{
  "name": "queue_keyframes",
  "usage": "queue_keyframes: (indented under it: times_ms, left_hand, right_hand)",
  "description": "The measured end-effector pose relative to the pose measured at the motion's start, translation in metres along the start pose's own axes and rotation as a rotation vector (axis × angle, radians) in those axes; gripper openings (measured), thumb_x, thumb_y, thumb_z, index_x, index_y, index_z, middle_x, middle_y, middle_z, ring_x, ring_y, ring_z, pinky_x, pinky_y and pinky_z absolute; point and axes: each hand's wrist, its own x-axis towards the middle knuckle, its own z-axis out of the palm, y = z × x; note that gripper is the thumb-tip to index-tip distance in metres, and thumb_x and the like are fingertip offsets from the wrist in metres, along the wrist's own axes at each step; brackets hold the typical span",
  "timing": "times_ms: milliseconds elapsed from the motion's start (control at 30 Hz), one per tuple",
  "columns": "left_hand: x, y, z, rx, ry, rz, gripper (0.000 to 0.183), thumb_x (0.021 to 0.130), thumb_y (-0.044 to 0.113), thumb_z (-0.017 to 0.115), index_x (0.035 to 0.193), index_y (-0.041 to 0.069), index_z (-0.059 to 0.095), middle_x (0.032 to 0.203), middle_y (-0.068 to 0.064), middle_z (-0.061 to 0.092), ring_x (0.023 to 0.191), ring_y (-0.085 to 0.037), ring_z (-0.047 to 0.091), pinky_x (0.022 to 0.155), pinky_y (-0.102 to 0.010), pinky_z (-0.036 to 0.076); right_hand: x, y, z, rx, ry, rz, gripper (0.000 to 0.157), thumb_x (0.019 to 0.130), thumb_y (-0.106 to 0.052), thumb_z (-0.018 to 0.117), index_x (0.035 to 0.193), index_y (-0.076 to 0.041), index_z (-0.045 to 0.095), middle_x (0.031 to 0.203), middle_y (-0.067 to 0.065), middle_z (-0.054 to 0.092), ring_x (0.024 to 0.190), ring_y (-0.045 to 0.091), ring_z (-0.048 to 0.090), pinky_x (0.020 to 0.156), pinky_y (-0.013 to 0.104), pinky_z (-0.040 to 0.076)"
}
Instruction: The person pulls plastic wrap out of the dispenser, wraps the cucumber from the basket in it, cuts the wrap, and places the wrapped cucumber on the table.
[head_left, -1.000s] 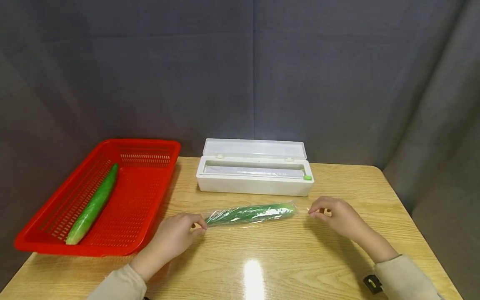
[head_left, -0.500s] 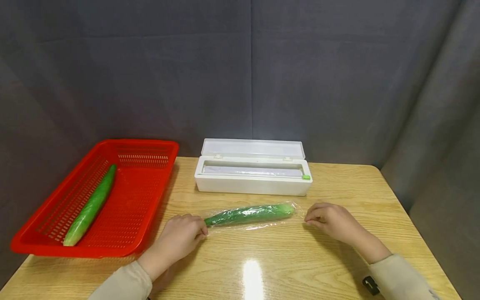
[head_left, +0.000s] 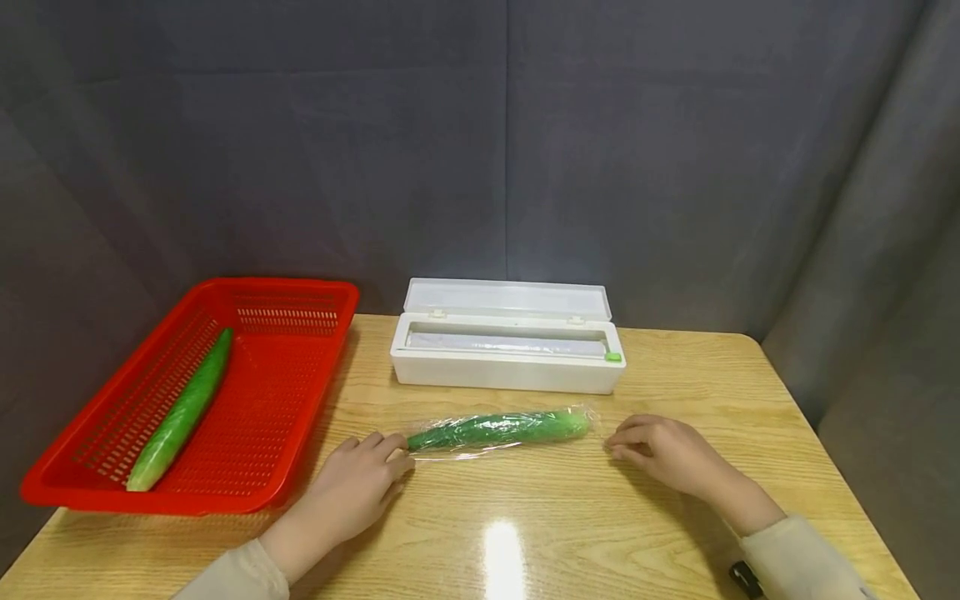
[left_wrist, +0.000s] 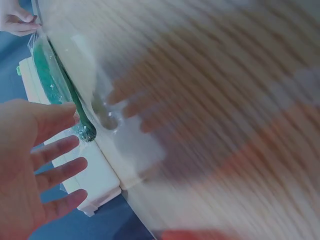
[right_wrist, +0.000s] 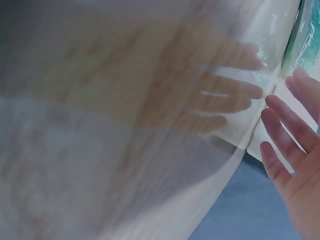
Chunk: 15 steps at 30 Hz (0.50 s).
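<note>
A cucumber wrapped in clear plastic film lies crosswise on the wooden table. At its narrow left end is my left hand; the left wrist view shows that hand with fingers spread and thumb overlapping the wrapped cucumber. My right hand is just beyond the film at the pale right end. In the right wrist view its fingers are extended and apart, close to the film, with nothing between them.
Behind the cucumber stands a white film box, lid raised, with a roll inside and a green slider. To the left, a red basket holds another cucumber. A dark grey curtain hangs at the back.
Both hands have loosened from a pinch, the left now spreading its fingers at the cucumber's narrow end. The right hand has moved slightly down and inward. The wrapped cucumber stays nearly in place.
</note>
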Motion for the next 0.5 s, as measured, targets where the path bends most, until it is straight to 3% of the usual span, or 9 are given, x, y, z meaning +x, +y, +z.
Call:
queue_keyframes:
  times_ms: [200,367,500]
  left_hand:
    - [-0.004,-0.007,0.001,0.026,-0.009,-0.002,0.006,0.083,0.018,0.079,0.087,0.019,0.074,0.091,0.005,0.060,0.083,-0.016,0.058,0.063,-0.033,0.046]
    - [-0.005,-0.011,0.000,0.014,-0.027,-0.018,0.007,0.082,0.019,0.079,0.081,0.022,0.073,0.082,0.008,0.059,0.078,-0.014,0.056,0.063,-0.032,0.046]
    - [-0.002,-0.012,-0.006,-0.014,-0.017,-0.067,0.007,0.082,0.019,0.080,0.084,0.022,0.074,0.083,0.008,0.063,0.079,-0.015,0.059,0.066,-0.034,0.050]
  right_hand:
    - [0.000,-0.001,-0.001,0.036,-0.013,0.039,0.013,0.090,-0.015,0.073,0.101,-0.019,0.079,0.100,-0.008,0.069,0.091,0.011,0.066,0.078,0.035,0.056]
    - [0.000,0.001,-0.006,0.234,-0.039,0.133,0.015,0.094,-0.011,0.067,0.106,-0.012,0.076,0.103,-0.003,0.071,0.090,0.011,0.064,0.075,0.031,0.054]
    - [0.000,0.004,-0.011,0.330,0.017,0.187,0.016,0.097,-0.011,0.063,0.108,-0.010,0.075,0.104,0.000,0.072,0.085,0.007,0.061,0.071,0.027,0.051]
